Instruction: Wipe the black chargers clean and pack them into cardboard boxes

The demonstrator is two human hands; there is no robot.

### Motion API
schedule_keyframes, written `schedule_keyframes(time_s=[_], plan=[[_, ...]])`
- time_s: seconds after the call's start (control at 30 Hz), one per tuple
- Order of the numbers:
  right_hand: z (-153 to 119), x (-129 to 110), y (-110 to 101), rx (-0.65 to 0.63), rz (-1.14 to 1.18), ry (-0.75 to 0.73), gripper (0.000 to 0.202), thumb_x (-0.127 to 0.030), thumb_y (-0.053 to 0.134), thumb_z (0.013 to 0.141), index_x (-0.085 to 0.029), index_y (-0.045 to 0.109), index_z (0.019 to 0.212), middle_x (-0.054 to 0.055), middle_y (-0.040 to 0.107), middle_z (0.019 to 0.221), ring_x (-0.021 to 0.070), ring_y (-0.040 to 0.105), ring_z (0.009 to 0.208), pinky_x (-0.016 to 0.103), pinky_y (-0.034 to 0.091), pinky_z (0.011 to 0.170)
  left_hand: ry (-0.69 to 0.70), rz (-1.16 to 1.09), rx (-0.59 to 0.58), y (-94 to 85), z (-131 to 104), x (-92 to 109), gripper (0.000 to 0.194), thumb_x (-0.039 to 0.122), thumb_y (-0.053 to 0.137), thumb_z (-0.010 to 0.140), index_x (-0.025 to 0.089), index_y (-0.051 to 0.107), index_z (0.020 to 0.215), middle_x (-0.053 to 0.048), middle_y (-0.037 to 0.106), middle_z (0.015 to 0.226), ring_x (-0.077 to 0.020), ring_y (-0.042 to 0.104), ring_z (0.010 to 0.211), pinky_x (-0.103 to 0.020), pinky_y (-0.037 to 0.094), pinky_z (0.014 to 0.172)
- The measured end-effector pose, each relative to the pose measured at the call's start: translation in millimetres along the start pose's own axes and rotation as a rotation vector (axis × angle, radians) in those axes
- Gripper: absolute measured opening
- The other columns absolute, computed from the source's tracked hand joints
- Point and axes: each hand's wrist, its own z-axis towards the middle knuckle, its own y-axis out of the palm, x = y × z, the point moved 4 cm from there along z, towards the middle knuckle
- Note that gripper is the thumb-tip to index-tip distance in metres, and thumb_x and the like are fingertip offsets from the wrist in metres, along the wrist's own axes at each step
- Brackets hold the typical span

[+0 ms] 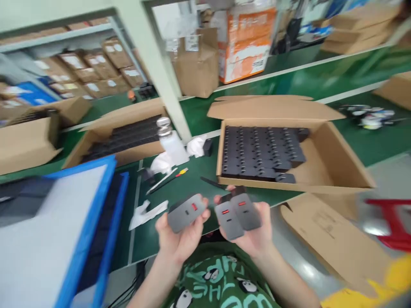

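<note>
Green workbench [195, 179], pale post [151, 55] (shelving [58, 37] beyond).

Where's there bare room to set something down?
In the open carton, right of the black blocks; green bench on your side of the white scrap, left of your left hand. It's crowded around the bottle, with crumpled tissues on both sides.

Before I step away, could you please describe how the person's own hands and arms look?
The left hand and right hand are bare, with no gloves or watch in sight. Both forearms are uncovered, with no sleeves visible. The green top carries pandas and pale blue-green lettering.
</note>
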Motion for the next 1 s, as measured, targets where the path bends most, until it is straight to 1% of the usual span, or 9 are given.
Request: schedule_keyframes(time_s=[0.1,0.23,0.3,0.4,0.47,0.57,0.73,0.87,1.0], plan=[[-22,-62,-20,-0.013,-0.350,-0.264,0.057,-0.061,0.054,0.075,-0.028,0.048,0.121,0.011,0.058,0.120,0.0248,0.062,0.092,0.034,0.053,0.064,-0.016,0.056,0.066,3.0,14,1,0.066,0.045,0.089,0.056,0.015,0.068,0.111,-0.011,0.073,0.113,-0.0207,0.072,0.099,-0.018,0.058,0.089],[-78,-176,-46,0.330,-1.353,-0.653,0.046,-0.039,0.066,0.081,-0.030,0.055,0.124,0.009,0.048,0.133,0.0278,0.050,0.124,0.041,0.050,0.094,-0.042,0.148,0.154,7.3,38,2,0.055,0.042,0.086,0.062,0.017,0.072,0.109,-0.011,0.075,0.114,-0.0240,0.073,0.101,-0.022,0.059,0.090],[-90,-224,-57,0.467,-1.784,-0.627,0.051,-0.030,0.066,0.080,-0.031,0.054,0.130,0.009,0.051,0.124,0.0259,0.054,0.117,0.041,0.050,0.093,-0.046,0.177,0.180,13.1,48,-1,0.048,0.040,0.084,0.065,0.019,0.073,0.107,-0.010,0.075,0.115,-0.0251,0.073,0.101,-0.024,0.060,0.091],[-76,-266,-80,0.289,-2.080,-0.308,0.057,-0.022,0.061,0.079,-0.028,0.050,0.134,0.009,0.056,0.124,0.0247,0.057,0.114,0.043,0.051,0.095,-0.061,0.200,0.178,23.7,61,-10,0.045,0.040,0.085,0.065,0.021,0.076,0.104,-0.006,0.076,0.113,-0.0257,0.074,0.100,-0.026,0.059,0.093],[-60,-275,-95,0.088,-2.059,-0.086,0.058,-0.020,0.059,0.077,-0.024,0.047,0.134,0.009,0.058,0.126,0.0238,0.059,0.111,0.041,0.053,0.092,-0.074,0.205,0.165,29.0,68,-16,0.041,0.038,0.084,0.067,0.023,0.077,0.104,-0.005,0.077,0.111,-0.0259,0.074,0.100,-0.027,0.060,0.093],[-39,-275,-109,-0.067,-2.014,0.058,0.061,-0.022,0.065,0.074,-0.022,0.047,0.132,0.008,0.059,0.125,0.0219,0.061,0.110,0.036,0.055,0.091,-0.082,0.225,0.156,32.5,76,-23,0.036,0.038,0.082,0.070,0.025,0.077,0.103,-0.003,0.077,0.110,-0.0259,0.073,0.102,-0.027,0.061,0.090],[-23,-261,-123,-0.120,-2.076,0.004,0.068,-0.027,0.070,0.076,-0.024,0.045,0.139,0.012,0.048,0.131,0.0244,0.054,0.119,0.042,0.052,0.100,-0.112,0.412,0.090,49.6,101,-33,0.044,0.041,0.083,0.070,0.026,0.074,0.110,-0.006,0.075,0.116,-0.0267,0.071,0.106,-0.032,0.060,0.092],[-25,-259,-131,-0.096,-2.101,-0.072,0.074,-0.039,0.076,0.075,-0.021,0.045,0.140,0.015,0.048,0.128,0.0314,0.051,0.122,0.052,0.050,0.101,-0.171,0.536,-0.160,84.3,130,-48,0.059,0.043,0.086,0.065,0.024,0.069,0.118,-0.011,0.072,0.118,-0.0334,0.066,0.115,-0.044,0.056,0.099],[-36,-263,-111,-0.009,-2.063,-0.202,0.062,-0.051,0.063,0.089,-0.023,0.042,0.142,0.015,0.044,0.139,0.0289,0.052,0.125,0.051,0.050,0.104,-0.213,0.372,-0.304,105.4,145,-66,0.052,0.049,0.082,0.070,0.022,0.070,0.113,-0.007,0.076,0.106,-0.0238,0.072,0.100,-0.032,0.059,0.088]])
